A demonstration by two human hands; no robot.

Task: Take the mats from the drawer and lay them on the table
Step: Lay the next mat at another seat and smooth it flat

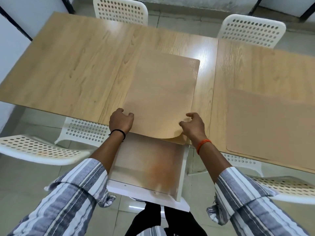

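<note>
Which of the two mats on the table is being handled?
The centre mat, above the open drawer; both hands are at its near edge. The other mat lies untouched at right.

A thin, translucent tan mat (158, 92) lies flat on the wooden table (68, 68), its near edge overhanging the table's 6 o'clock side with the corner at 5 o'clock curled. A second mat (272, 126) lies flat at 3 o'clock. Below, the white drawer (146, 169) stands pulled open.
</note>
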